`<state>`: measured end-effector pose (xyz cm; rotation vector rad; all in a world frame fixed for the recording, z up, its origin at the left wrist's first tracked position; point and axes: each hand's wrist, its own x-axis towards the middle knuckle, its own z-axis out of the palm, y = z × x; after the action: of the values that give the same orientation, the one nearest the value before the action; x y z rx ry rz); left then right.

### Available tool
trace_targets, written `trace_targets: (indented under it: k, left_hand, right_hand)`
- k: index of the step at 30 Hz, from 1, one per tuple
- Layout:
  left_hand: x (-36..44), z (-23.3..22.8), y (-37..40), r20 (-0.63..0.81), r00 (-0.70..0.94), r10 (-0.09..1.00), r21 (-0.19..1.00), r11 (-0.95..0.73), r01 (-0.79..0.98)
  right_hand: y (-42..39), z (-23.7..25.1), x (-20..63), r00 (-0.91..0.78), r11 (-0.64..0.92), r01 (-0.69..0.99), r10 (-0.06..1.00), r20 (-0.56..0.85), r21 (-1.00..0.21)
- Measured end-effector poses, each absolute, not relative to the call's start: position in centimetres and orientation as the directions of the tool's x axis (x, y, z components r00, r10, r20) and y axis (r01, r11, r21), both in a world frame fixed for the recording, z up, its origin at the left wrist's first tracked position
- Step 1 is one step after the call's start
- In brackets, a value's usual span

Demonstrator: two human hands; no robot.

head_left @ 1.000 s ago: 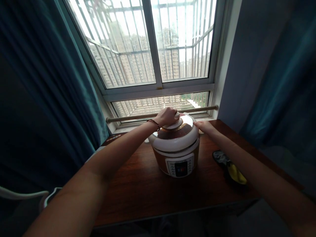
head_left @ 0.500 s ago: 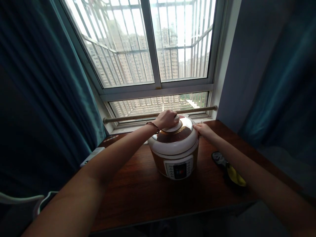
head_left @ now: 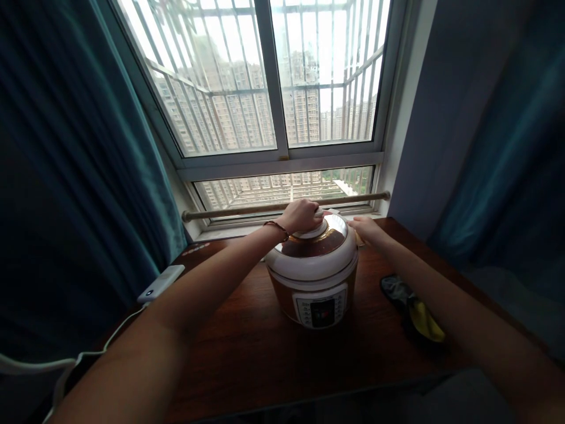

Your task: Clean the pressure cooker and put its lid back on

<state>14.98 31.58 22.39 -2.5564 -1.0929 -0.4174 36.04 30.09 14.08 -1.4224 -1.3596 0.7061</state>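
Both hands hold as before: left hand [head_left: 301,215] clenched on the cooker's lid knob [head_left: 314,228], right hand [head_left: 365,229] pressed against the lid's [head_left: 314,254] rim at frame centre, nothing shifted.

The cooker [head_left: 314,277] stands on the table [head_left: 247,347], before the window [head_left: 282,88]. A rod [head_left: 247,208] runs behind it. A power strip [head_left: 160,283] lies left; a cloth [head_left: 415,309] lies right.

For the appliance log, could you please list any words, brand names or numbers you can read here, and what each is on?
None can be read.
Cooker control panel: button labels and display, too small and blurred.
Table's far left corner: pale marks, illegible.
Power strip: no text visible.
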Motion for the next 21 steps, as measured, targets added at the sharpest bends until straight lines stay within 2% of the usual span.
trace_targets:
  k: [5, 12, 21]
  left_hand:
    - [14.8, 22.1, 31.8, 0.415, 0.654, 0.633, -0.173, -0.651, 0.739]
    - [14.6, 22.4, 31.9, 0.412, 0.693, 0.592, -0.210, -0.678, 0.704]
    - [14.9, 22.6, 32.8, 0.402, 0.772, 0.492, -0.237, -0.759, 0.607]
  right_hand:
    - [35.5, 17.1, 36.0, 0.097, 0.231, 0.588, 0.931, 0.351, -0.775]
    - [39.4, 15.7, 36.0, -0.075, 0.182, 0.675, 0.981, 0.179, -0.715]
    - [39.3, 15.6, 37.2, -0.023, 0.068, 0.799, 0.996, 0.083, -0.598]
